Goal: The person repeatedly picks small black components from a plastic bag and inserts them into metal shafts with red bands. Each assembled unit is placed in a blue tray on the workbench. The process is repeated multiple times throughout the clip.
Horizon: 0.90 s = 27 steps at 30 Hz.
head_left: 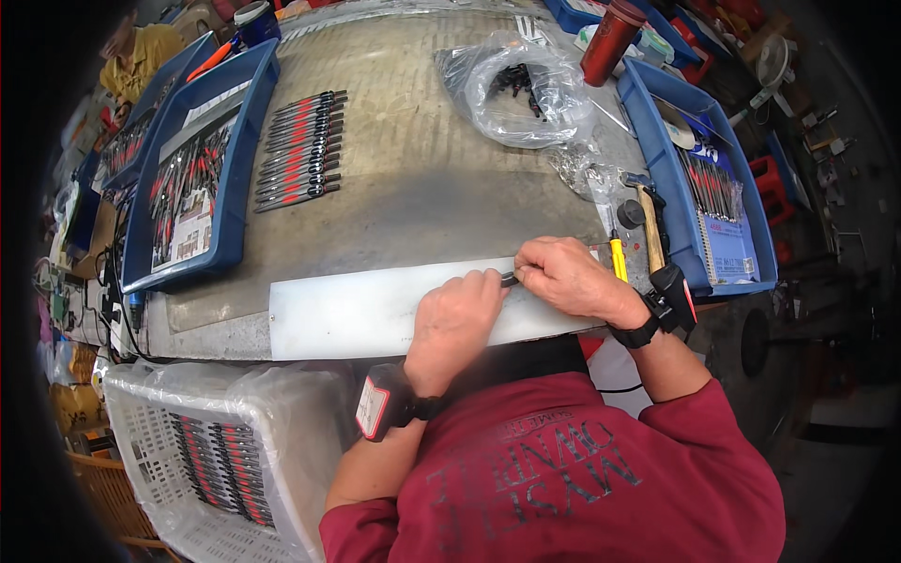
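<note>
My left hand (pixel 454 319) and my right hand (pixel 566 275) meet over a pale metal plate (pixel 347 310) at the near edge of the workbench. Both pinch a small dark part (pixel 509 278) between their fingertips; only its end shows. A row of several black-and-red tools (pixel 300 150) lies on the bench farther back to the left. A hammer with a wooden handle (pixel 649 225) and a yellow-handled tool (pixel 618 258) lie just right of my right hand.
Blue trays stand at the left (pixel 235 178) and the right (pixel 680 197). A clear plastic bag of small dark parts (pixel 521 89) and a red cup (pixel 610 42) sit at the back. A white basket lined with plastic (pixel 188 460) holds more tools at the lower left. Another person (pixel 141 52) sits at the far left.
</note>
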{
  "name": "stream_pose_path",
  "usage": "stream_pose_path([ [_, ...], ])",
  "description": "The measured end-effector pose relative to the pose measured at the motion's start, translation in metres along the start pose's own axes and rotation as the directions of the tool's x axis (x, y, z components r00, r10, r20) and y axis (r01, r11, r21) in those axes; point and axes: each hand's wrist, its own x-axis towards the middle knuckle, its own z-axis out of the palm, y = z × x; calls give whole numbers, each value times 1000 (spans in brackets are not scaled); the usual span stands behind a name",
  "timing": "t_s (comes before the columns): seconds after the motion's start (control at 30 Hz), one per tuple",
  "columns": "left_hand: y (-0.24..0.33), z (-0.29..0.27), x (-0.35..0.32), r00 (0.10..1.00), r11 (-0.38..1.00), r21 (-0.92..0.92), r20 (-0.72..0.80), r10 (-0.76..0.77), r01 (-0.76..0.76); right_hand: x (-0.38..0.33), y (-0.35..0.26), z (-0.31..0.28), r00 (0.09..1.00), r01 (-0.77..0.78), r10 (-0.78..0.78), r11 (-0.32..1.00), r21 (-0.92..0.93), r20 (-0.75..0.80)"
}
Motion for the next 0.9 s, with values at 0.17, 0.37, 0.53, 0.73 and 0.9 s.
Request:
stream_pose_path([
  [0.17, 1, -1, 0, 1000, 1000, 9, 0, 4, -4, 0, -5, 2, 999, -51, 51, 999, 11, -11],
  [0.37, 0, 0, 1, 1000, 1000, 3, 2, 7, -7, -2, -5, 2, 998, -64, 65, 998, 21, -17],
  [0.53, 0, 0, 1, 1000, 1000, 6, 6, 9, -9, -2, -1, 5, 998, 32, -31, 999, 6, -54],
  [0.73, 0, 1, 2, 1000, 1000, 17, -4, 7, -7, -3, -1, 4, 995, 50, -45, 997, 62, -86],
  [0.9, 1, 0, 4, 999, 1000, -3, -12, -31, 31, -7, 9, -5, 996, 43, -32, 988, 147, -79],
])
